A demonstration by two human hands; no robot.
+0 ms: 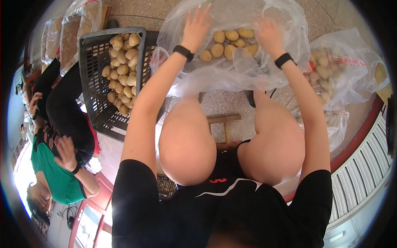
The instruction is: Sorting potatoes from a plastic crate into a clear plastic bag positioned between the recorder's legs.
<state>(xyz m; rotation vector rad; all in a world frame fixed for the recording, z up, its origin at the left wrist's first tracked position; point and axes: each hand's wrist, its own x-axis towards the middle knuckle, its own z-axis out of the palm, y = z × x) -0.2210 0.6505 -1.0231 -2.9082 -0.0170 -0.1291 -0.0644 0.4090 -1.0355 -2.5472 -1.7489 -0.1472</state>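
A clear plastic bag lies spread on the floor before my knees, its near edge reaching over my shins. Several potatoes sit loosely grouped in the middle of the bag. My left hand rests on the film at the far left of these potatoes, palm down, fingers apart. On their right, my right hand touches the film; it is blurred, and I cannot see whether its fingers pinch the plastic. Neither hand is on a potato.
A black plastic crate with many potatoes leans at my left. Filled plastic bags stand at my right, near a white slatted panel. Another person sits at the left, beside plastic-lined boxes.
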